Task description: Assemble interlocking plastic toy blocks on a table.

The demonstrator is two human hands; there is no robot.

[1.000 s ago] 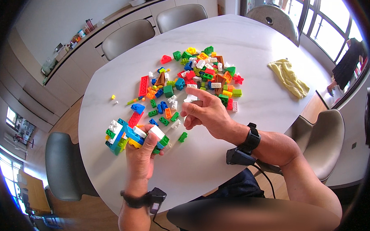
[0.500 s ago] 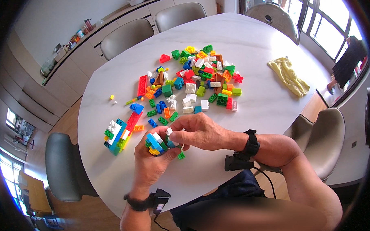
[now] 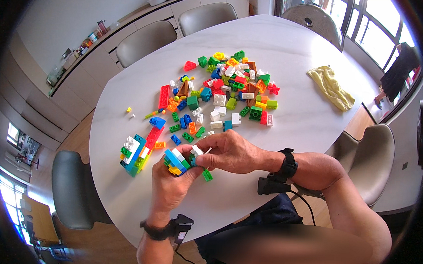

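Observation:
My left hand (image 3: 171, 184) is wrapped round a small assembly of joined toy bricks (image 3: 175, 161) in blue, white, yellow and green, held above the near part of the table. My right hand (image 3: 229, 151) pinches a white brick (image 3: 196, 151) at the right side of that assembly; whether the two are joined, I cannot tell. A green brick (image 3: 207, 174) lies just below my right fingers. To the left of my hands stands a larger built piece (image 3: 137, 152) of white, blue, red and yellow-green bricks, with a blue brick (image 3: 157, 122) at its far end.
A heap of loose bricks (image 3: 219, 99) in many colours spreads over the middle of the white table (image 3: 289, 51). A yellow cloth (image 3: 331, 88) lies at the right. Chairs (image 3: 147, 41) surround the table. A person in dark clothes (image 3: 399, 68) stands at the far right.
My right fingers have shifted slightly, and more of the white brick shows between them. The assembly in my left hand has tilted and moved a little to the left.

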